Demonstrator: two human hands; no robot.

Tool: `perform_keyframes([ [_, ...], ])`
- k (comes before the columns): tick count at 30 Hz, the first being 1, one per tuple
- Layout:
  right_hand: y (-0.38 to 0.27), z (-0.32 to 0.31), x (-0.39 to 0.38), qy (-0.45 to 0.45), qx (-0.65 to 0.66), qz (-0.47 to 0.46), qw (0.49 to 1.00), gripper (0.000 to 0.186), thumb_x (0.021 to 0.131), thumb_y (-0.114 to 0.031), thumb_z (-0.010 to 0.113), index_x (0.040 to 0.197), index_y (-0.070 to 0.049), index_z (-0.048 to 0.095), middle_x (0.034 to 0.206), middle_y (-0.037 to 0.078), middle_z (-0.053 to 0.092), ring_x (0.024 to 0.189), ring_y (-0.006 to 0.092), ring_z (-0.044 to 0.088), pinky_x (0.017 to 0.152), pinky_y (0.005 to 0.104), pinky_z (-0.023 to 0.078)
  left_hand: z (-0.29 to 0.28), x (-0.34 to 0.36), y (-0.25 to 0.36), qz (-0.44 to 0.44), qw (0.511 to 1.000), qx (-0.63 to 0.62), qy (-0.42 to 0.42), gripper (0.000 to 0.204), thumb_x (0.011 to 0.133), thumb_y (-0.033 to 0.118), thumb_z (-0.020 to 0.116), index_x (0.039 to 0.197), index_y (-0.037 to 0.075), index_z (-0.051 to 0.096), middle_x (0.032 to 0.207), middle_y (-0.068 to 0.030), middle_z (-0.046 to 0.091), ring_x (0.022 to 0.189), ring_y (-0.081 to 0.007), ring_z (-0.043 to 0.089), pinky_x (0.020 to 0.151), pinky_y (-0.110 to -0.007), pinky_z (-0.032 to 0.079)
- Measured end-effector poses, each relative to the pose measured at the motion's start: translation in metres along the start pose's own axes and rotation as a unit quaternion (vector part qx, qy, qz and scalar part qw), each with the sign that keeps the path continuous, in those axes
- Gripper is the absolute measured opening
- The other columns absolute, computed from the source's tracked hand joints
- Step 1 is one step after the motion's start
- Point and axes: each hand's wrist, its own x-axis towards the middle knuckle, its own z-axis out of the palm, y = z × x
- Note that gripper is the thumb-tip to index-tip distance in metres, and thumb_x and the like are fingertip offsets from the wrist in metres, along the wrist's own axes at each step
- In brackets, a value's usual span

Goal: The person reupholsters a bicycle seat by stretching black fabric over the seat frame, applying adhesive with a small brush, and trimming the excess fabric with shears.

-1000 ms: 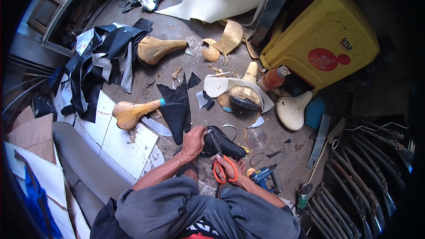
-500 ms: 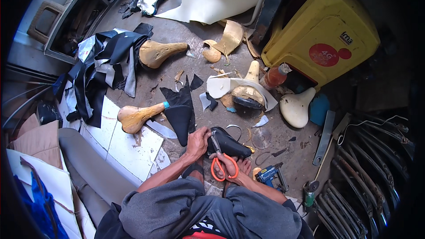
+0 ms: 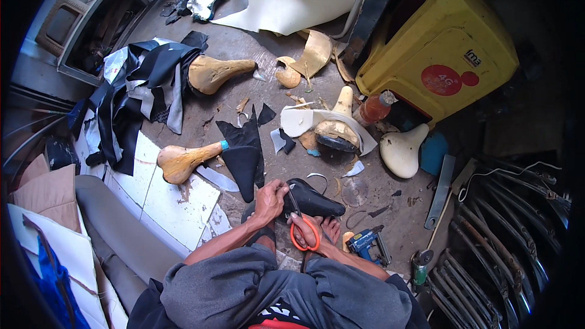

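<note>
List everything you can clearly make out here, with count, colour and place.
Black saddle: 1, black, bottom centre
Scissors: 1, orange-handled, at black saddle
Foam saddles: 2, tan, left of centre
Saddle with white strip: 1, cream, centre
Cream saddle: 1, cream, right of centre
Plastic stool: 1, yellow, upper right
Bottle: 1, reddish, beside plastic stool
Sheet: 1, white, top
Fabric pile: 1, mostly black, upper left
Stapler-like tool: 1, blue and black, lower right
Metal strip: 1, grey, right
Bars: many, dark, lower right
Long cushion: 1, grey, lower left
Tiles: several, white, left
Left hand: 1, bare, at black saddle
Right hand: 1, bare, holding scissors
</note>
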Motion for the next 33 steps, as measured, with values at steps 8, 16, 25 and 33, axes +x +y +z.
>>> perform_keyframes([
  [8, -0.013, -0.005, -0.016, 0.026, -0.045, -0.030, 0.998, 0.030, 0.104, -0.033, 0.052, 0.103, -0.004, 0.060, 0.054, 0.000, 0.047, 0.037, 0.0081, 0.041, 0.035, 0.0244, 0.034, -0.006, 0.003, -0.016, -0.098, 0.994, -0.017, -0.036, 0.024, 0.091, 0.022, 0.067, 0.097, -0.001, 0.066, 0.086, -0.0183, 0.065, 0.081, -0.0350, 0.065, 0.074, -0.042, 0.050],
  [16, -0.034, -0.035, -0.053, 0.163, -0.076, -0.141, 0.973, 0.023, 0.101, -0.025, 0.057, 0.107, -0.003, 0.061, 0.058, 0.000, 0.053, 0.041, 0.0068, 0.047, 0.037, 0.0227, 0.036, 0.003, 0.002, 0.021, 0.179, 0.970, 0.157, -0.043, 0.066, 0.084, 0.033, 0.078, 0.132, -0.001, 0.048, 0.123, -0.0245, 0.049, 0.107, -0.0461, 0.058, 0.092, -0.051, 0.049],
  [25, -0.025, -0.062, -0.043, 0.464, -0.271, -0.185, 0.823, 0.053, 0.089, -0.036, 0.077, 0.122, -0.001, 0.056, 0.089, 0.007, 0.065, 0.076, 0.0172, 0.060, 0.068, 0.0309, 0.050, 0.016, 0.018, 0.010, -0.053, 0.983, 0.086, -0.151, 0.092, 0.070, 0.042, 0.088, 0.137, 0.000, 0.042, 0.124, -0.0263, 0.053, 0.120, -0.0440, 0.056, 0.100, -0.049, 0.048],
  [33, -0.062, -0.053, -0.024, 0.359, -0.160, -0.226, 0.891, 0.051, 0.086, -0.023, 0.079, 0.125, -0.002, 0.054, 0.097, 0.007, 0.061, 0.084, 0.0149, 0.060, 0.074, 0.0299, 0.051, -0.008, 0.009, 0.035, -0.254, 0.899, -0.346, -0.090, 0.073, 0.076, 0.022, 0.085, 0.133, -0.002, 0.046, 0.124, -0.0208, 0.062, 0.106, -0.0283, 0.067, 0.094, -0.038, 0.054],
])
